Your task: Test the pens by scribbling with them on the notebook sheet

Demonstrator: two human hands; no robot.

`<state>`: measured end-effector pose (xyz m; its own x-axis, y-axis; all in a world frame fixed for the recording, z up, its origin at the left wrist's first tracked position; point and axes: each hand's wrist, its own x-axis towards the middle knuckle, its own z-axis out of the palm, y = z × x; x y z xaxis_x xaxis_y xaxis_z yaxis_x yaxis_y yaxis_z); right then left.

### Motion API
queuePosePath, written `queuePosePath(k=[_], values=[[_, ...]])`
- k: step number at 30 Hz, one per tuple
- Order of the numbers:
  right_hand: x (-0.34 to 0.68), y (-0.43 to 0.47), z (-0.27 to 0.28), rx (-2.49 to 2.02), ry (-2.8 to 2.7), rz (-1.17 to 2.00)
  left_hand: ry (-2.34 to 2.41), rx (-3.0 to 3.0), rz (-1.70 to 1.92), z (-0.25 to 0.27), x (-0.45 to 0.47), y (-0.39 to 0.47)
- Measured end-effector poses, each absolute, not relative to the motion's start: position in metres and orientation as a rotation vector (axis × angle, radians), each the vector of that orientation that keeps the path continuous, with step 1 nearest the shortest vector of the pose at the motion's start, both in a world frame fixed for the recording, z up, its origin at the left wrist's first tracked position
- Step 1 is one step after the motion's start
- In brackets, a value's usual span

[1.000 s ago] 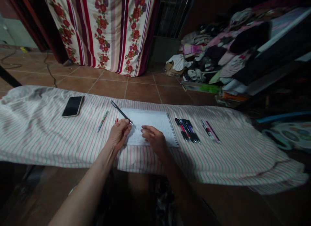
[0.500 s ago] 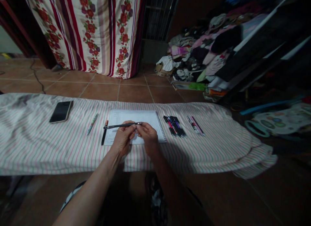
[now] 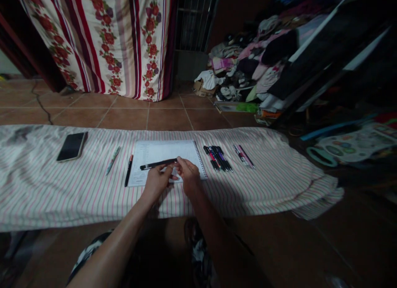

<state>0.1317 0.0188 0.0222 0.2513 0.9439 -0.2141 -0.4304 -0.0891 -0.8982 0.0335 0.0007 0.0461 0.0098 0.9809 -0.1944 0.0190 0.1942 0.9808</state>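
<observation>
Both my hands are over the spiral notebook [image 3: 164, 149], which lies open to a printed or written page. A black pen [image 3: 159, 163] is held slanting above the page, its right end a little higher in view. My left hand [image 3: 157, 179] grips it from below near the middle. The fingers of my right hand [image 3: 189, 172] pinch its right end. By the notebook's left edge lies a dark pen with an orange end [image 3: 128, 170]. Left of that is a light patterned pen [image 3: 113, 160].
Right of the notebook lie several dark pens [image 3: 218, 158] in a bunch, then two pinkish pens [image 3: 244, 156]. A phone [image 3: 72, 146] rests at the left on the striped cloth [image 3: 266, 180]. Beyond are a floral curtain [image 3: 124, 44] and a clothes pile [image 3: 248, 65].
The black pen has turned in my hands and slants more, its left end nearer the notebook's middle. My fingers have shifted along it. The whole view has moved slightly.
</observation>
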Motion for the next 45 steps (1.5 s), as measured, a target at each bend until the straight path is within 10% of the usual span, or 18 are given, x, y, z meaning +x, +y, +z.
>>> queuePosePath(k=[6, 14, 21, 45], values=[[0.143, 0.022, 0.029, -1.089, -0.487, 1.250, 1.231, 1.451, 0.669, 0.048, 0.029, -0.015], [0.142, 0.019, 0.030, -1.062, -0.737, 1.266, 1.652, 2.405, 1.105, 0.051, 0.010, -0.007], [0.139, 0.015, 0.032, -0.975, -0.711, 1.430, 1.896, 2.343, 0.485, 0.048, 0.010, -0.003], [0.145, 0.012, 0.034, -1.011, -0.631, 1.479, 1.799, 1.993, 0.503, 0.046, 0.030, -0.004]])
